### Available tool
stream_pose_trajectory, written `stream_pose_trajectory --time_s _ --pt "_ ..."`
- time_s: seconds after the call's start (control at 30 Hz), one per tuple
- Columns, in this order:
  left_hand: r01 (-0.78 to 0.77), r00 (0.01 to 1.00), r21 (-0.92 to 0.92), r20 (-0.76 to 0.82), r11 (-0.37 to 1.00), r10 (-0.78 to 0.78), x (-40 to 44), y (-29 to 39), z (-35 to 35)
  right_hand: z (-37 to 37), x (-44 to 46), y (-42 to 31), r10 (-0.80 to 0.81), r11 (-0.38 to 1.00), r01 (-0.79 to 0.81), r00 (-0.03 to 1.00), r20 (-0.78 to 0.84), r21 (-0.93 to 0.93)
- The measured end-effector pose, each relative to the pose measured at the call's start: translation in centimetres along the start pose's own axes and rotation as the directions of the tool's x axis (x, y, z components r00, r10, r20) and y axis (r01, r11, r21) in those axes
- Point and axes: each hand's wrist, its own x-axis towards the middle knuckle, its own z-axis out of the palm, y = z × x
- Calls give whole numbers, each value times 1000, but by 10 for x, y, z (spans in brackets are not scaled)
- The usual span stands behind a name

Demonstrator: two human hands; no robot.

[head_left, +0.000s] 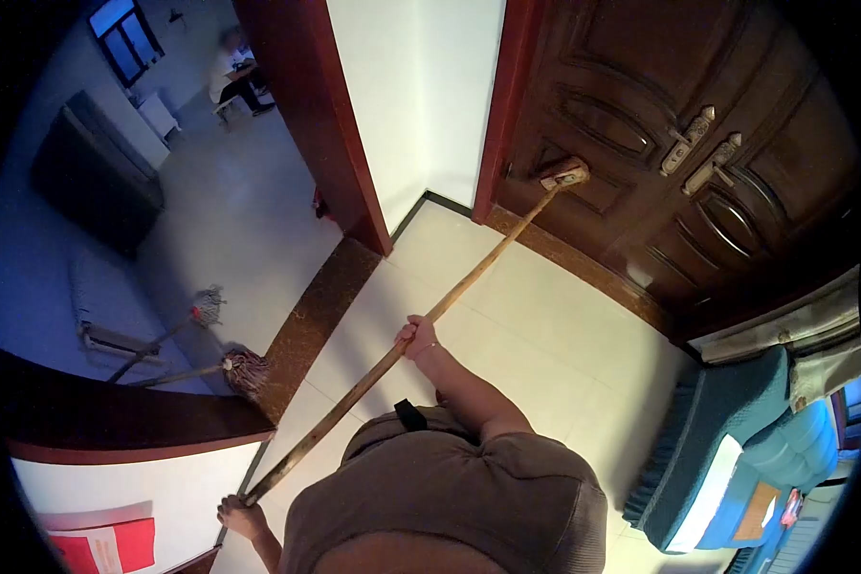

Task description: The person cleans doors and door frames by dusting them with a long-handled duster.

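Pole [488,260] held two-handed, its head [564,174] up against the door [641,196] near the lower left corner.
The right hand [417,337] wraps the pole's middle and the left hand [244,517] closes round its near end, a wide-set grip that likely steadies the length and guides the head; the pole slants over the floor [545,354], right forearm [471,394] reaching forward, left hand low beside the torso [450,507].

No legible txt, wall poster [107,548] blurry
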Motion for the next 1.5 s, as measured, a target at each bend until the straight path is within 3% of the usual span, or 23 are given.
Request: stream_pose_trajectory --time_s 0.13,0.3,0.4,0.5,0.7,0.77,0.87,0.93,1.07,1.17,1.27,1.37,1.5 --pt "-80 980 -99 -189 992 60 33 32 -13 -11 3 -34 -27 986 7 992 120 166" --pt "-118 974 -124 -207 985 90 45 53 -22 -19 -2 -57 -91 981 56 978 187 185" --pt "-115 979 -107 -183 988 94 38 54 -21 -27 -3 -57 -30 975 -7 987 160 222" --pt "-61 989 -105 -142 993 46 30 52 -17 -28 2 -52 -49 992 32 989 140 120" --pt "-19 986 -88 -168 996 4 13 34 -12 -25 25 -40 120 964 -157 977 177 216" --pt "-6 982 -73 -187 997 -8 6 25 -11 -15 23 -31 164 969 -202 956 242 142" --pt "17 979 -57 -200 998 -29 -10 1 -6 0 24 -14 174 979 -192 962 210 68" --pt "-51 983 33 -177 998 56 -20 -12 -8 11 20 -3 200 976 -215 954 222 45" --pt "15 994 2 -110 1000 -15 -33 -25 -5 36 9 13 174 984 -166 973 148 -65" --pt "47 996 -16 -78 999 -48 -31 -36 1 48 -2 23 165 985 -150 961 223 -84" --pt "84 979 -14 -184 996 -85 -6 -32 1 53 7 25 158 987 -149 941 299 -54" --pt "-34 923 -53 -384 998 11 29 -25 -7 54 10 18 140 989 -149 923 358 -3" --pt "-64 926 -113 -378 991 17 53 -21 8 48 0 4 74 996 -84 947 313 20"
